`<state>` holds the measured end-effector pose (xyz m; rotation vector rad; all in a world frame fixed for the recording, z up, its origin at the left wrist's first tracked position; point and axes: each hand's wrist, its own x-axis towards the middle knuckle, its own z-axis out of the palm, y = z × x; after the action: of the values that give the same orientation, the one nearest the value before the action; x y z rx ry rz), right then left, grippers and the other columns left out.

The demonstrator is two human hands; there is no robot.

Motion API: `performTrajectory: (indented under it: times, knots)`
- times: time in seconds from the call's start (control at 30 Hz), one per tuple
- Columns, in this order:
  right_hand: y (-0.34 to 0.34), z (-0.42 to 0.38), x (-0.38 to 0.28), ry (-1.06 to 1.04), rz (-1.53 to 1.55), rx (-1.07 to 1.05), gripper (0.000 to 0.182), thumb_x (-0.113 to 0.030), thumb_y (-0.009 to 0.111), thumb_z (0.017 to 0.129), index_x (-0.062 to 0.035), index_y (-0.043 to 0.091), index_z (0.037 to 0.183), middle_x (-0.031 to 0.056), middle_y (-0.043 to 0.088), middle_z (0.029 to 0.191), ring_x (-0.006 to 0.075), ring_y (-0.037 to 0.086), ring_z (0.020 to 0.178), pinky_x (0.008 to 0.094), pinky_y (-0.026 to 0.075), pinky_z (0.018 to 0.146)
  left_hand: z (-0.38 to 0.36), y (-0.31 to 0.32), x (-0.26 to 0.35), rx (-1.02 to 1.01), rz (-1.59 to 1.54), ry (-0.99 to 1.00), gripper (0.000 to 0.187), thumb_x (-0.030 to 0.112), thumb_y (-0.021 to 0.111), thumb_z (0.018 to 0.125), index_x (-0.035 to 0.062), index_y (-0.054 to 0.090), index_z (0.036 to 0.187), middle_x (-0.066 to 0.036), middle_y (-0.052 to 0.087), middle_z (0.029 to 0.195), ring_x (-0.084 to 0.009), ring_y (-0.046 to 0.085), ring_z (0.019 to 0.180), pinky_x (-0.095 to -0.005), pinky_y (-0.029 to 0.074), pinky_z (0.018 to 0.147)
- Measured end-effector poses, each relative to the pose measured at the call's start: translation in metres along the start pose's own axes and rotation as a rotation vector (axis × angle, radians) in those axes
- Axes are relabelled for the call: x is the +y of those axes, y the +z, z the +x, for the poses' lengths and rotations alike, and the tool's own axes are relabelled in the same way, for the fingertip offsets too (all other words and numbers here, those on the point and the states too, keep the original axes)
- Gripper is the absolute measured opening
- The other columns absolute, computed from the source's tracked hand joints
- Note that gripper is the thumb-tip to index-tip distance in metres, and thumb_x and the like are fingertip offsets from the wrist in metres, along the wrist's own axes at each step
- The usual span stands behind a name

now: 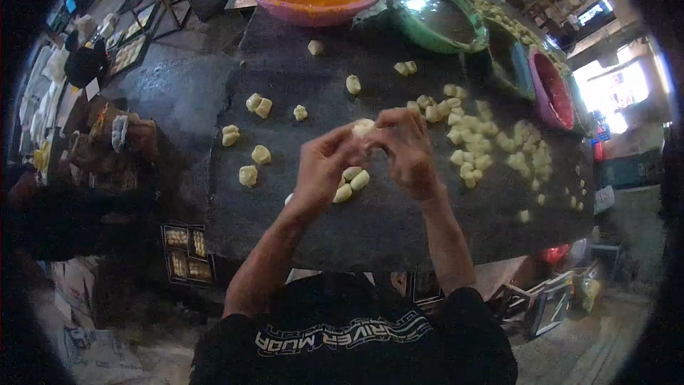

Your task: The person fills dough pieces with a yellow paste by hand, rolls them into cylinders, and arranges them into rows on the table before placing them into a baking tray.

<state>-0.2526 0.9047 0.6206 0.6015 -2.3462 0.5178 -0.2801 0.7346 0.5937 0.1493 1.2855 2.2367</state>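
Over the middle of the dark table [285, 221], my left hand [333, 160] and my right hand [407, 148] meet fingertip to fingertip. Between them they pinch a pale dough piece [363, 127], partly covered by the fingers. Both hands are closed on it. Just below lie a few smooth dough pieces [360, 180], partly behind my left wrist. Several lumpy pieces [261, 154] are scattered to the left. A large spread of small dough pieces [474, 135] lies to the right of my right hand.
Along the far edge stand a pink basin [317, 14] of orange filling, a green basin [434, 41] with dark shiny contents and, at the right, a pink basin [552, 89] with red contents. Trays of pale pieces [187, 253] sit below the table's left front edge.
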Motion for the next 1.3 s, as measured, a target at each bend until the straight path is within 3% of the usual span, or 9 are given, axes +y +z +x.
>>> performTrajectory:
  times: [0.1, 0.23, 0.3, 0.33, 0.57, 0.73, 0.93, 1.13, 1.3]
  knots:
    - [0.026, -0.015, 0.019, 0.074, 0.307, -0.001, 0.028, -0.006, 0.072, 0.079, -0.0087, 0.068, 0.107, 0.0069, 0.062, 0.089, 0.0182, 0.061, 0.075, 0.0282, 0.050, 0.065, -0.001, 0.008, -0.026, 0.155, 0.711, 0.348, 0.030, 0.021, 0.060, 0.096, 0.0014, 0.062, 0.119, -0.011, 0.066, 0.105, -0.0177, 0.067, 0.091, -0.0316, 0.058, 0.078]
    - [0.046, -0.031, 0.027, 0.546, 0.693, 0.034, 0.024, -0.013, 0.072, 0.083, -0.0083, 0.069, 0.106, 0.0058, 0.063, 0.092, 0.0135, 0.061, 0.078, 0.0270, 0.049, 0.064, 0.006, 0.007, -0.050, 0.343, 0.730, 0.385, 0.021, 0.016, 0.066, 0.092, 0.0016, 0.067, 0.107, -0.012, 0.067, 0.106, -0.0196, 0.068, 0.092, -0.0320, 0.058, 0.074]
    - [0.055, -0.044, 0.031, 0.990, 0.742, -0.463, 0.021, -0.014, 0.072, 0.085, -0.0074, 0.071, 0.106, 0.0061, 0.066, 0.097, 0.0111, 0.062, 0.081, 0.0281, 0.050, 0.066, 0.017, -0.005, -0.064, 0.377, 0.724, 0.328, 0.017, 0.013, 0.067, 0.090, 0.0015, 0.068, 0.103, -0.011, 0.068, 0.106, -0.0195, 0.067, 0.092, -0.0326, 0.058, 0.076]
    - [0.059, -0.050, 0.034, 1.001, 0.622, -0.374, 0.015, -0.011, 0.072, 0.086, -0.0050, 0.072, 0.100, 0.0082, 0.067, 0.100, 0.0120, 0.064, 0.085, 0.0282, 0.052, 0.069, 0.023, -0.009, -0.067, 0.400, 0.716, 0.287, 0.014, 0.011, 0.068, 0.089, 0.0015, 0.069, 0.099, -0.011, 0.069, 0.106, -0.0193, 0.067, 0.093, -0.0332, 0.057, 0.077]
    - [0.086, -0.074, 0.069, 0.709, 0.732, -0.199, 0.025, 0.004, 0.069, 0.079, -0.0021, 0.067, 0.103, 0.0114, 0.065, 0.107, 0.0222, 0.066, 0.095, 0.0301, 0.056, 0.081, 0.034, -0.018, -0.083, 0.385, 0.168, 0.193, 0.013, 0.006, 0.065, 0.088, 0.0001, 0.068, 0.100, -0.011, 0.069, 0.105, -0.0179, 0.065, 0.099, -0.0320, 0.053, 0.082]
    - [0.067, -0.044, 0.064, 0.330, 0.284, -0.416, 0.041, 0.007, 0.065, 0.071, -0.0044, 0.063, 0.111, 0.0098, 0.057, 0.121, 0.0249, 0.058, 0.112, 0.0372, 0.053, 0.091, 0.029, -0.030, -0.075, 0.416, 1.209, 0.213, 0.027, 0.016, 0.072, 0.081, 0.0005, 0.067, 0.102, -0.013, 0.067, 0.095, -0.0269, 0.066, 0.088, -0.0375, 0.051, 0.080]
    - [0.071, -0.063, 0.111, 0.370, 0.595, -0.701, 0.063, 0.002, 0.068, 0.068, -0.0091, 0.054, 0.128, 0.0109, 0.052, 0.129, 0.0288, 0.045, 0.126, 0.0420, 0.041, 0.106, 0.034, -0.032, -0.049, 0.211, 1.099, -0.125, 0.026, 0.015, 0.071, 0.081, 0.0017, 0.066, 0.103, -0.015, 0.063, 0.101, -0.0318, 0.062, 0.097, -0.0410, 0.049, 0.085]
    - [0.052, -0.032, 0.085, 0.413, 0.438, -0.515, 0.053, -0.001, 0.074, 0.069, -0.0071, 0.060, 0.120, 0.0106, 0.059, 0.121, 0.0286, 0.052, 0.119, 0.0398, 0.043, 0.103, 0.041, -0.033, -0.088, 0.113, 1.312, 0.452, 0.040, 0.017, 0.069, 0.083, 0.0046, 0.056, 0.119, -0.015, 0.054, 0.113, -0.0338, 0.053, 0.108, -0.0431, 0.045, 0.091]
    - [0.120, 0.018, 0.116, 0.193, -0.012, -0.138, 0.032, -0.013, 0.076, 0.075, -0.0036, 0.067, 0.104, 0.0136, 0.066, 0.107, 0.0306, 0.063, 0.100, 0.0418, 0.050, 0.089, 0.035, -0.020, -0.086, 0.019, 1.526, 0.411, 0.045, 0.015, 0.068, 0.078, 0.0032, 0.055, 0.119, -0.014, 0.055, 0.112, -0.0335, 0.054, 0.109, -0.0425, 0.046, 0.091]
